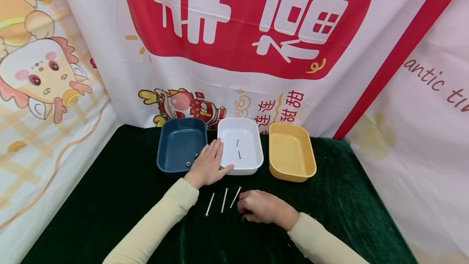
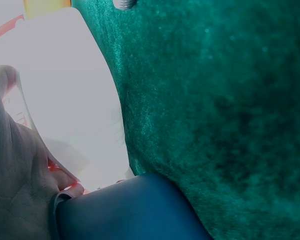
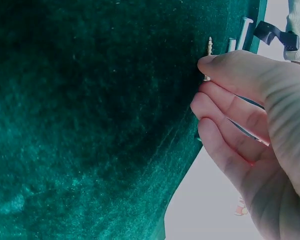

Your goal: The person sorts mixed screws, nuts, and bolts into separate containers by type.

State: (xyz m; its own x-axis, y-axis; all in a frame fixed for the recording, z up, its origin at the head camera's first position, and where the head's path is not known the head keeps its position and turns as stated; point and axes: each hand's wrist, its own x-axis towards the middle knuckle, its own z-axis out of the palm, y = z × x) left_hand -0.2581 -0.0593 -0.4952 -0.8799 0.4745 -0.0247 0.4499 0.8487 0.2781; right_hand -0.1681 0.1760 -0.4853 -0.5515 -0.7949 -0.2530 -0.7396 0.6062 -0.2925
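In the head view my left hand [image 1: 207, 164] lies with straight fingers over the neighbouring rims of the blue box [image 1: 181, 131] and the white box [image 1: 253, 154]. Its thumb reaches along the white box's near side. My right hand [image 1: 266, 207] is low over the cloth, pinching a small screw [image 3: 209, 46] between thumb and fingers; the threaded end sticks out past the thumb. Left of that hand lie three long silver bolts, a left one [image 1: 209, 204], a middle one [image 1: 224, 201] and a right one [image 1: 235, 197] close to the fingers.
Two small screws [image 1: 239, 155] lie in the white box. Inside the blue box is a nut [image 1: 188, 163], with another small dark piece beside the left hand. A yellow box [image 1: 293, 150] stands at the right. Dark green cloth [image 1: 340, 215] covers the table; printed curtains [image 1: 315, 101] hang behind.
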